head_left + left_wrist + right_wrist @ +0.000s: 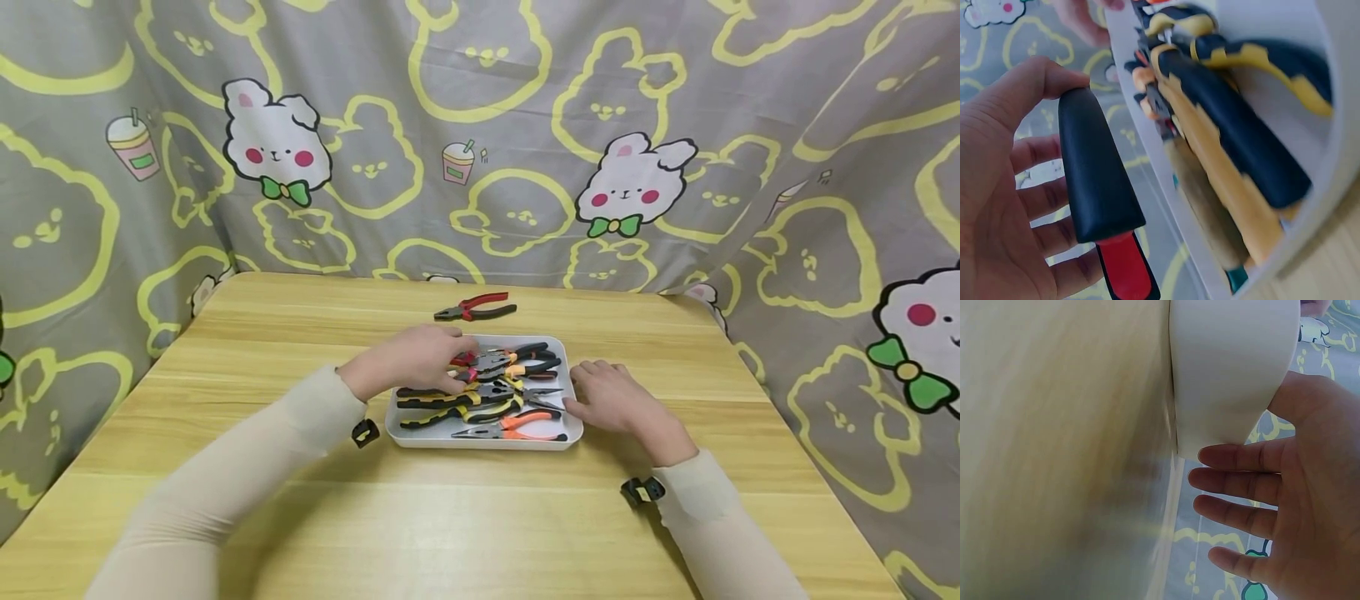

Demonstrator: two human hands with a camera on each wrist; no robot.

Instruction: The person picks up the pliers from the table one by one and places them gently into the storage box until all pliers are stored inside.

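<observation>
My left hand reaches over the far left part of a white tray. It holds red-and-black-handled pliers, thumb on one black grip and fingers behind; their jaws are hidden. Several pliers lie in the tray: yellow-and-black ones, orange-handled needle-nose pliers along the near side, and others with black-and-orange grips at the back. At the tray's right end is my right hand. Its fingers are nearly straight, the index fingertip at the tray's outer wall and the thumb by the rim.
Beyond the tray, red-and-black combination pliers lie on the wooden table. A grey curtain with rabbit prints hangs around the back and sides. Small black cameras are worn at both wrists.
</observation>
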